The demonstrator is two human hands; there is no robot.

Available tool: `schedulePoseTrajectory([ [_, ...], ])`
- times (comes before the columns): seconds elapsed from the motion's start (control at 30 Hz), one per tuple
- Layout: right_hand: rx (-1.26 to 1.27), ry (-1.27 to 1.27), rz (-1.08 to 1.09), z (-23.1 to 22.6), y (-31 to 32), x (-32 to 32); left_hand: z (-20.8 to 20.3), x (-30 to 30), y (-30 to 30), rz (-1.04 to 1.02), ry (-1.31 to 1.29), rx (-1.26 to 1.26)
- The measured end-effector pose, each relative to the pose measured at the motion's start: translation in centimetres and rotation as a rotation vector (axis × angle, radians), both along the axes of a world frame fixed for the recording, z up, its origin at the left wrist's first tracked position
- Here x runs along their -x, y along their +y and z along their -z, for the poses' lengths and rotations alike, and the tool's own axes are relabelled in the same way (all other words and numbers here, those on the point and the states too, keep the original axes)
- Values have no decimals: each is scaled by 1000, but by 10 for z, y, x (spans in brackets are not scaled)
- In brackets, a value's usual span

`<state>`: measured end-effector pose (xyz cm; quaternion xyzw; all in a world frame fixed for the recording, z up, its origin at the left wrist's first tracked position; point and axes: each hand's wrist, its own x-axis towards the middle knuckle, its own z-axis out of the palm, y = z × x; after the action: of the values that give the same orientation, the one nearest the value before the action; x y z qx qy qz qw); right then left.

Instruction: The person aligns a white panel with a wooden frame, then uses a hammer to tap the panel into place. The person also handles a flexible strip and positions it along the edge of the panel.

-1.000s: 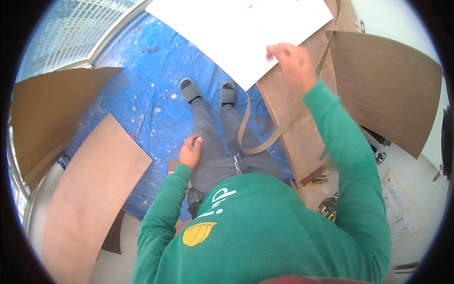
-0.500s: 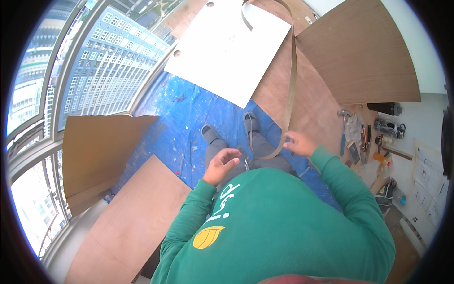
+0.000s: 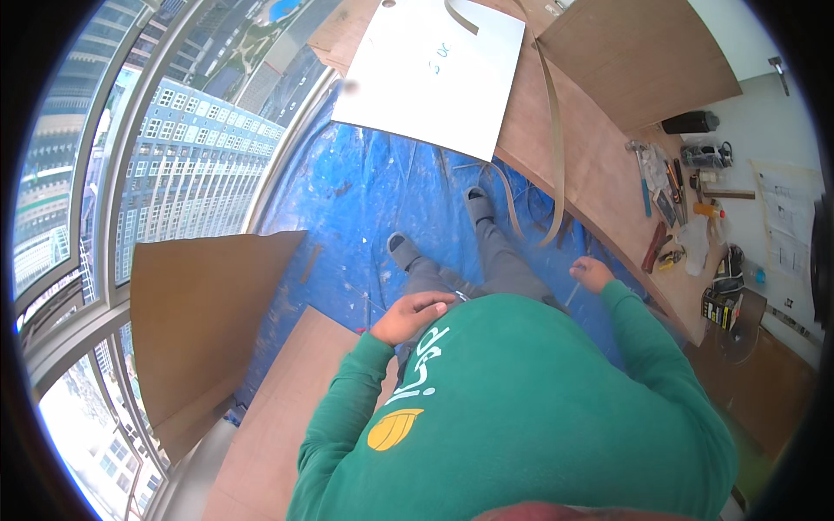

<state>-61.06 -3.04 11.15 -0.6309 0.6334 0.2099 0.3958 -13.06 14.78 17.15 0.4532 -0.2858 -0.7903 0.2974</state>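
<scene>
My left hand (image 3: 410, 318) lies at my waist beside my trousers. Its fingers are stretched out and nothing shows in the palm; a small shiny thing (image 3: 461, 296) is just past the fingertips. Over the blue sheet, my right hand (image 3: 593, 274) is closed with fingers curled; whatever it pinches is too small to make out. Ahead of that hand, apart from it, a long tan edging strip (image 3: 556, 130) hangs in a loop from the wooden worktop (image 3: 586, 187). One strip end curls over a white board (image 3: 426, 82) with dark writing, lying across the worktop.
A hammer (image 3: 644, 178), other hand tools and a black box (image 3: 721, 308) lie along the right side. Brown panels stand at left (image 3: 208, 330) and far right (image 3: 634, 61); another board (image 3: 295, 408) is at lower left. Blue sheeting (image 3: 347, 191) covers the floor by the windows.
My right hand has let go of the edging strip and moved right; the strip now hangs freely, farther from me. My left hand has come down to my waist. The view has shifted.
</scene>
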Motion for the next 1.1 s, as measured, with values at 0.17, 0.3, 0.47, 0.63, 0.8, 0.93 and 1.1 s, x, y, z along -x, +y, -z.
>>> schedulePoseTrajectory([
  [0.17,-99,26,194,-5,59,4,-44,-27,21,-117,188,61],
  [0.3,-53,-48,211,-11,63,-16,-89,-67,-1,-257,162,301],
  [0.47,71,-181,220,-4,60,-23,-200,-60,-79,-363,158,884],
  [0.63,43,-205,266,4,64,-37,-322,7,-126,91,399,1169],
  [0.8,70,-221,300,45,67,4,-363,81,-170,585,457,1342],
  [0.93,159,-236,378,69,39,29,-370,116,-199,733,394,1341],
  [1.1,405,-345,608,106,-29,65,-366,145,-228,714,336,1273],
])
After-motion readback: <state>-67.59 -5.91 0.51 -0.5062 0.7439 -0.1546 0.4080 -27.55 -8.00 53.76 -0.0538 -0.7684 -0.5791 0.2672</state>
